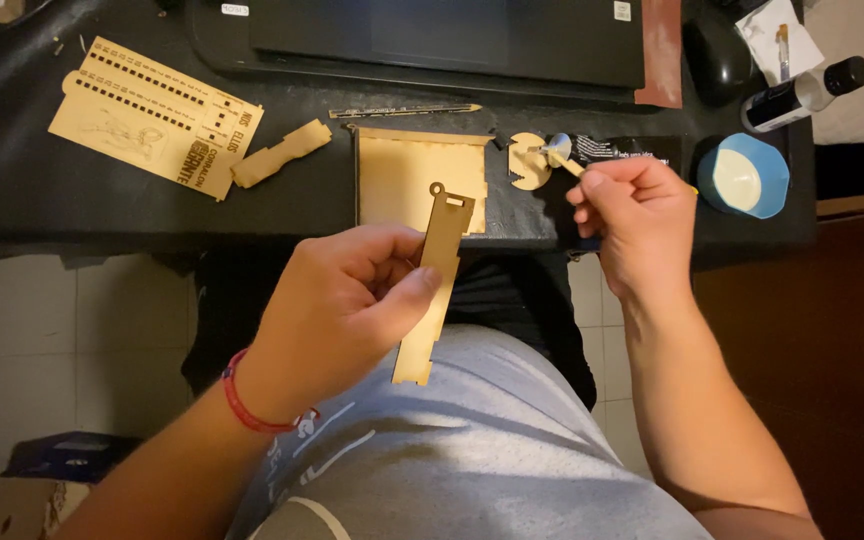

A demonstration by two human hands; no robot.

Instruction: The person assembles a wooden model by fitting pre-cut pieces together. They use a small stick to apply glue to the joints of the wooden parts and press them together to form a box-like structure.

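Now our left hand (352, 300) pinches a long, flat, pale wooden strip (434, 285) upright. Our right hand (637, 210) grips a thin white-tipped brush (560, 150) above the black worktop (152, 210).

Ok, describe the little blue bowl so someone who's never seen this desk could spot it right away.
Start at the black desk and follow its front edge to the far right end. There, just past the right hand holding a small brush, sits the blue bowl. It is the only blue, faceted thing there, with pale liquid inside.

The left hand (347, 300) hides the wooden strip's (436, 280) middle, and the right hand (637, 215) covers the brush (560, 150) handle.
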